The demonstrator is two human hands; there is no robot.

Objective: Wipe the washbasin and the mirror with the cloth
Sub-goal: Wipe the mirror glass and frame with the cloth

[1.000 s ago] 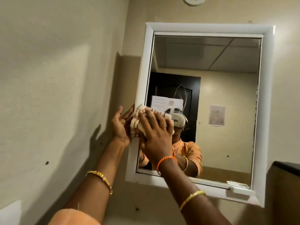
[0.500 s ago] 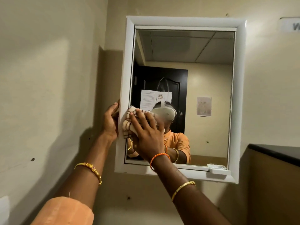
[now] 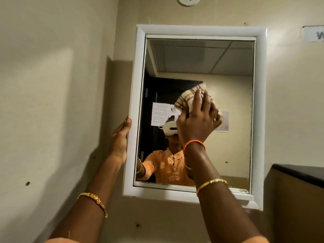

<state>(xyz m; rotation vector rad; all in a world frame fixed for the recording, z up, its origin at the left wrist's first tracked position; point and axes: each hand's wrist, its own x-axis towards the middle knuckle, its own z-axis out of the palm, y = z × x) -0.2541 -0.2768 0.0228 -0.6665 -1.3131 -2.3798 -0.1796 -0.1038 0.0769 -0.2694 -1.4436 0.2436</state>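
A white-framed mirror hangs on the beige wall in front of me. My right hand presses a bunched cream cloth with dark stripes flat against the middle of the glass. My left hand grips the outer left edge of the mirror frame, fingers wrapped behind it. The washbasin is out of view. The glass reflects a person in an orange top and a dark door with a paper on it.
The left wall meets the mirror wall in a corner close to the frame. A dark-topped counter or partition juts in at the lower right. A small ledge sits at the frame's bottom right corner. A label is at the top right.
My right hand has carried the cloth from the mirror's left edge up and to the right, to the middle of the glass. My left hand has stayed on the frame's left side.
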